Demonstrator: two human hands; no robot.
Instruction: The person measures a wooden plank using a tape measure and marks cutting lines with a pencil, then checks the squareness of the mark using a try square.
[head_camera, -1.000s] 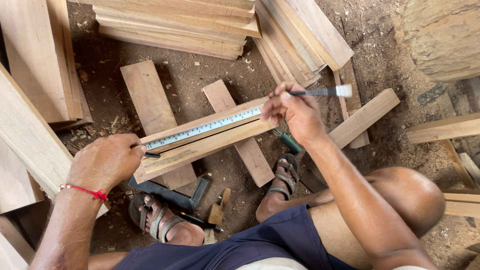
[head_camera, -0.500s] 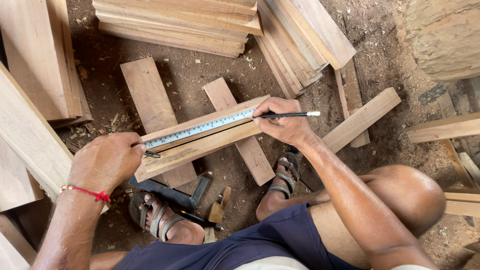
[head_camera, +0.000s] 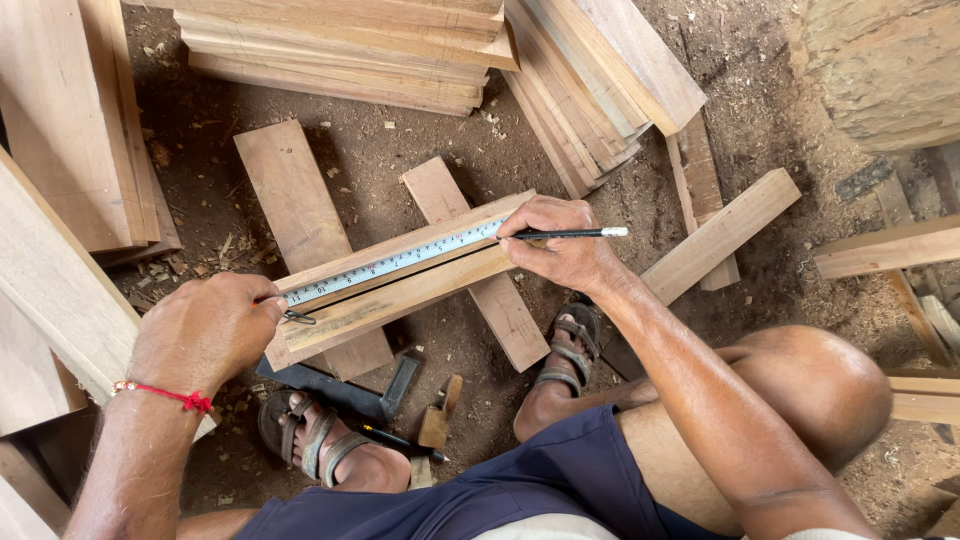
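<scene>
A rough carpentry workshop with a dirt floor (head_camera: 420, 150). Stacked planks (head_camera: 340, 50) lie at the far side, boards at the left, and sawdust and offcuts all around.

A stack of planks (head_camera: 340, 55) lies at the top of the dirt floor (head_camera: 780, 120), with a second, slanted stack (head_camera: 600, 80) just beside it. Broad boards (head_camera: 60, 120) lean at the left. A loose board (head_camera: 300, 215) lies flat on the sawdust. Near the sandalled feet rest a dark metal square (head_camera: 345, 392), a small wooden block (head_camera: 438, 420) and a pencil (head_camera: 400, 438).
</scene>
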